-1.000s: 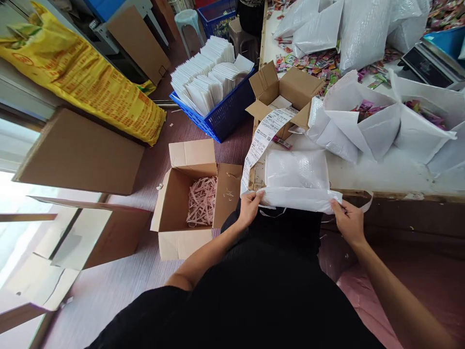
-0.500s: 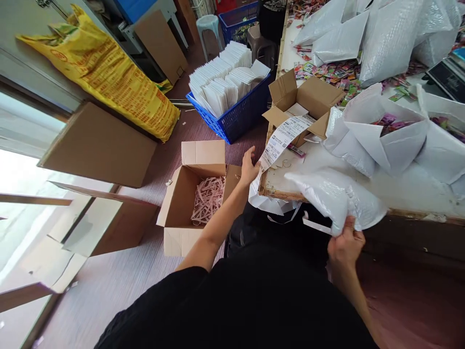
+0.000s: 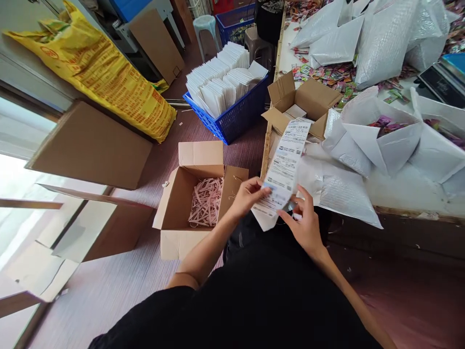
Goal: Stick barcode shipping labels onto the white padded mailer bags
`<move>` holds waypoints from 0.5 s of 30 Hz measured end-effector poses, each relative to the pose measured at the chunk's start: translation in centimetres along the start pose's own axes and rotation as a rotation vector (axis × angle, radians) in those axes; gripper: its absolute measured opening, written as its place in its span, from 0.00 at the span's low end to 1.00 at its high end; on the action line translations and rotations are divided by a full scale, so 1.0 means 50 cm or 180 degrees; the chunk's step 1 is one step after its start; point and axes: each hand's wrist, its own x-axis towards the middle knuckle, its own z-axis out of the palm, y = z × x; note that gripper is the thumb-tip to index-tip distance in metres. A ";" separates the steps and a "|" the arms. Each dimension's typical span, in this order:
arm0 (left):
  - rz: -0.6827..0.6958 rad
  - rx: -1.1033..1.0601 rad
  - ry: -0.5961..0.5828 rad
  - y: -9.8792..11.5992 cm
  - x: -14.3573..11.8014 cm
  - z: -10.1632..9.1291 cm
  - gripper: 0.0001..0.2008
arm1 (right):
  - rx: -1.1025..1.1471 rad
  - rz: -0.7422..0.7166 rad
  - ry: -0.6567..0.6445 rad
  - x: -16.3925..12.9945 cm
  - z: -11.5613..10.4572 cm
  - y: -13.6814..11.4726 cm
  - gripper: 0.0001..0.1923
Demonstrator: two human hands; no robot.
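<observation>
A long strip of printed shipping labels (image 3: 288, 154) runs from the small open cardboard box (image 3: 312, 99) on the table down toward me. My left hand (image 3: 250, 195) pinches the strip's left edge between thumb and fingers. At the lower right edge of the strip is my right hand (image 3: 302, 215), its thumb and fingers closed around the edge. Just right of the labels, a filled white bubble mailer (image 3: 345, 194) lies flat on the table's front edge, touched by neither hand.
On the floor, an open carton (image 3: 174, 198) holds pink paper strips. Behind it stands a blue basket (image 3: 236, 118) packed with white envelopes. Open mailers (image 3: 395, 140) with small packets stand on the table (image 3: 395, 194). A yellow sack (image 3: 109, 72) leans at the left.
My right hand has let go of the bubble mailer, now flat on the table, and moved left to the label strip. My left hand has taken hold of the strip, which has shifted toward me.
</observation>
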 end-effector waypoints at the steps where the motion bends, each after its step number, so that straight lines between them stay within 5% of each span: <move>1: -0.0079 -0.0149 -0.0170 0.005 -0.013 0.023 0.18 | -0.0160 -0.0229 0.0118 0.008 0.003 -0.008 0.26; 4: -0.0660 -0.0644 -0.0651 0.006 -0.019 0.066 0.17 | -0.0685 -0.0810 0.0334 0.021 -0.003 -0.008 0.09; 8: -0.1524 -0.1001 -0.0708 -0.015 0.020 0.090 0.15 | -0.1146 -0.1318 0.0087 0.014 -0.018 0.005 0.09; 12: -0.1693 -0.1247 -0.0124 -0.044 0.066 0.112 0.11 | -0.1484 -0.1504 0.0200 0.005 -0.049 -0.023 0.09; 15: -0.1616 -0.1176 0.0683 -0.062 0.107 0.103 0.08 | -0.1156 -0.1481 0.0333 0.019 -0.128 -0.071 0.08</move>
